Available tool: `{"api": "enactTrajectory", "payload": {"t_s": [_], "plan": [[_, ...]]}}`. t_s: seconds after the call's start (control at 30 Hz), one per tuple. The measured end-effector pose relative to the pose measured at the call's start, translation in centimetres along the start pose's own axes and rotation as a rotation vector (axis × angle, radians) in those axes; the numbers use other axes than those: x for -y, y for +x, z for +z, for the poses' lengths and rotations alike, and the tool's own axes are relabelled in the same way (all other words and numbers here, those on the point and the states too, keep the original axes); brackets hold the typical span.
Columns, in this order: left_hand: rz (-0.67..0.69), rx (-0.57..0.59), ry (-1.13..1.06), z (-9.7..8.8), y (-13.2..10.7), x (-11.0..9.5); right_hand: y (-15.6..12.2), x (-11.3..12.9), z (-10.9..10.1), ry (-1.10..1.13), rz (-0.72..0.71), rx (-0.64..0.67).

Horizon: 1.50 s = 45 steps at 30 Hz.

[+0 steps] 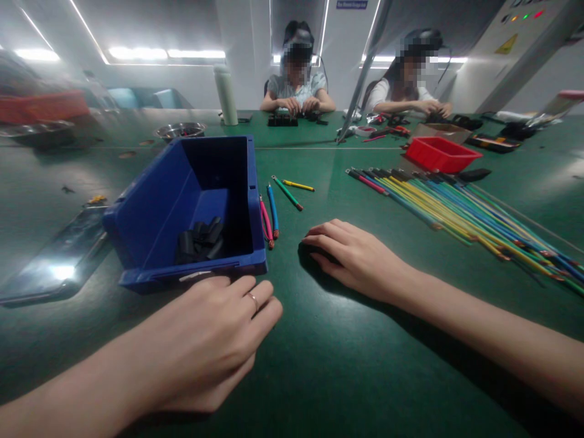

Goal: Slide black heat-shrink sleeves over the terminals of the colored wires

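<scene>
"What's at eleven o'clock?"
"A smooth, boxy blue bin [155,201], just beside my curled left hand [223,328]."
"And twelve?"
"Slim, copper-tipped cables [272,210], near my curled right hand [344,250]. Whether either grips anything, I can't tell."

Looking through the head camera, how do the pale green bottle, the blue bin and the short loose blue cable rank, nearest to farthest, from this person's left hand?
From the left hand:
1. Blue bin: its front edge lies right by the fingers.
2. Short blue cable: on the table, just right of the bin.
3. Pale green bottle: upright, well beyond the bin.
</scene>
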<state>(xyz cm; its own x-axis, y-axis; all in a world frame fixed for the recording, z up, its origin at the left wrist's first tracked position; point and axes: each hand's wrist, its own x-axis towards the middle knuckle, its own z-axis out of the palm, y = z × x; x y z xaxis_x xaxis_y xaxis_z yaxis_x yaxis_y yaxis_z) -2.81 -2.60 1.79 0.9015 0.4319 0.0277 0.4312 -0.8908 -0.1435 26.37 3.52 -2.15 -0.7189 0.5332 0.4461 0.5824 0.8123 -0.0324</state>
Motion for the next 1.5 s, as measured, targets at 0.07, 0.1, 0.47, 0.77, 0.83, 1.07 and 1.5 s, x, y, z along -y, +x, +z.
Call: {"api": "enactTrajectory", "payload": {"t_s": [0.07,0.1,0.47,0.77,0.83,1.07,1.5], "plan": [[-0.001,0.002,0.003,-0.1,-0.1,-0.1,0.3,0.2,0.2,0.011,-0.009,0.009],[0.005,0.0,0.002,-0.1,-0.1,-0.1,0.5,0.2,0.3,0.016,-0.015,0.015],[0.033,0.086,-0.016,-0.6,0.2,0.2,3.9,1.2,1.9,0.125,-0.066,0.009],[0.038,0.087,-0.053,-0.2,0.2,0.3,3.5,0.8,1.8,0.216,-0.067,0.099],[0.037,0.088,-0.072,-0.2,0.2,0.3,3.5,0.8,1.7,0.202,-0.035,0.085],[0.037,0.083,-0.096,0.1,0.3,0.4,3.4,0.9,1.8,-0.005,0.023,-0.003],[0.045,0.041,-0.115,0.3,0.2,0.3,2.9,1.0,1.9,-0.14,0.061,-0.041]]}}
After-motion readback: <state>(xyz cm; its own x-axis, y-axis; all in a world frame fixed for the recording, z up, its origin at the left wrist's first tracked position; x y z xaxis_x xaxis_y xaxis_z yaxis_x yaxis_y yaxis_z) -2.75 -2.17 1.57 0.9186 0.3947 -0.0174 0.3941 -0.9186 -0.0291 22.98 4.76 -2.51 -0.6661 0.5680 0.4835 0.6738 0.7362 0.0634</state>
